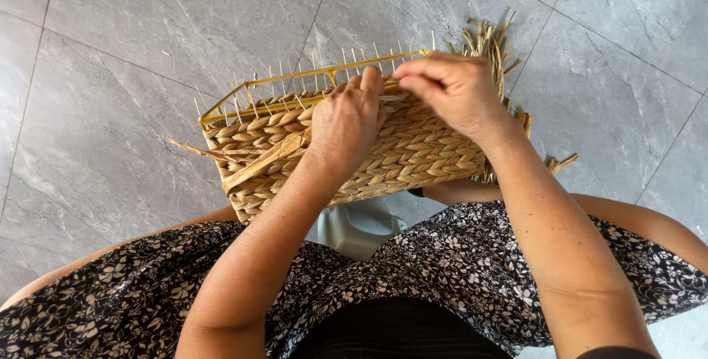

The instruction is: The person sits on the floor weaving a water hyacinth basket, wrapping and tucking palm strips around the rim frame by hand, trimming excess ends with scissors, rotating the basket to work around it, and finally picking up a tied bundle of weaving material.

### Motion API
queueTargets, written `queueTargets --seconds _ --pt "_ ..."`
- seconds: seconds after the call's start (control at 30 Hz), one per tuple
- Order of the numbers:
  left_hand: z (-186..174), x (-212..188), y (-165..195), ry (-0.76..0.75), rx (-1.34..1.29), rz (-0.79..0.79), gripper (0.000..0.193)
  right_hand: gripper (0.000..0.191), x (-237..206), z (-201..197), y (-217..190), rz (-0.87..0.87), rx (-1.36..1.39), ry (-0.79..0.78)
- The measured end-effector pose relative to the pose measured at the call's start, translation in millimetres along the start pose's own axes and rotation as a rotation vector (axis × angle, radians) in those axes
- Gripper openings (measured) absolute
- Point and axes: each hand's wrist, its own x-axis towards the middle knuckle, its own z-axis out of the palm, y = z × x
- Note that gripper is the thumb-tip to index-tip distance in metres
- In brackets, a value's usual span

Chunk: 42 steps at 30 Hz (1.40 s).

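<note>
A half-woven straw basket (pixel 413 156) with a yellow wire frame (pixel 295 77) rests on its side above my knees. Thin yellow uprights stick out along its unfinished top edge. My left hand (pixel 345 124) presses on the woven wall near that edge, fingers curled over a straw strand. My right hand (pixel 453 92) pinches a straw strand at the rim, close to the left fingertips. Loose straw ends (pixel 490 42) fan out behind the right hand. A flat loose strand (pixel 254 166) hangs off the basket's left side.
The floor is large grey marble-look tiles (pixel 177 12) with a few straw scraps on it. A pale green plastic stool (pixel 355 230) shows between my knees. A dark flowered dress (pixel 457 256) covers my lap.
</note>
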Motion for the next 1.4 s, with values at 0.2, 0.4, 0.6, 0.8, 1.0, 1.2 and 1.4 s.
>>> queueTargets --seconds 0.2,0.4,0.6,0.8,1.0,1.2,1.4 --pt "-5 -10 -15 0.061 -0.236 -0.068 0.026 0.025 9 17 2 -0.056 -0.083 -0.148" --pt "-48 -7 -24 -0.083 -1.055 -0.312 0.021 0.009 14 26 12 -0.149 -0.219 -0.134" --pt "-109 -23 -69 0.055 -1.926 -0.402 0.041 0.013 12 37 11 -0.013 -0.294 -0.127" --pt "-39 -9 -47 -0.100 -1.040 -0.486 0.031 0.013 12 34 13 -0.058 -0.191 -0.059" --pt "13 24 -28 -0.030 -0.202 -0.258 0.038 0.014 11 28 11 -0.081 -0.140 -0.049" --pt "17 9 -19 0.142 -0.240 -0.232 0.027 0.014 15 26 13 0.139 0.053 -0.104" --pt "16 -22 -2 0.324 -0.184 0.093 0.015 0.008 13 34 16 0.028 -0.022 -0.078"
